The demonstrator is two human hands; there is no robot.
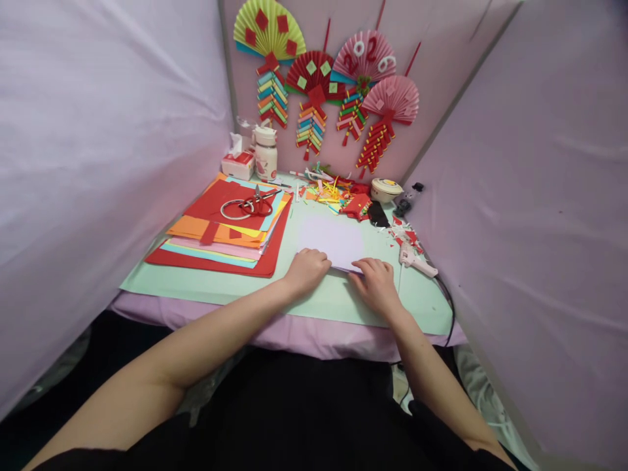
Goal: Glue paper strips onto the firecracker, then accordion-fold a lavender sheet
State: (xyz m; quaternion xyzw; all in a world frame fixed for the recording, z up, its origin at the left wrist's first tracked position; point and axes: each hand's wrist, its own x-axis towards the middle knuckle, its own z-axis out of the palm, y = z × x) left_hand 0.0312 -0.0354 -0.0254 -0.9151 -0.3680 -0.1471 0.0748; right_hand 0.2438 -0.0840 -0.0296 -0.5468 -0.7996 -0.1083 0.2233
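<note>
A pale lavender sheet of paper [331, 234] lies on the mint-green table cover in front of me. My left hand [309, 268] is closed at its near left corner, fingers curled over the edge. At the near right corner, my right hand [375, 278] grips the paper between thumb and fingers. The near edge between the hands looks slightly raised, with a narrow dark line under it. Whether that edge is folded I cannot tell.
Left of the paper is a stack of coloured sheets [216, 245] with red-handled scissors [258, 206] on top. A glue gun [417, 260] lies at right, its cord running over the table edge. Paper scraps [328, 191], a jar [265, 160] and a tissue box [238, 165] are behind.
</note>
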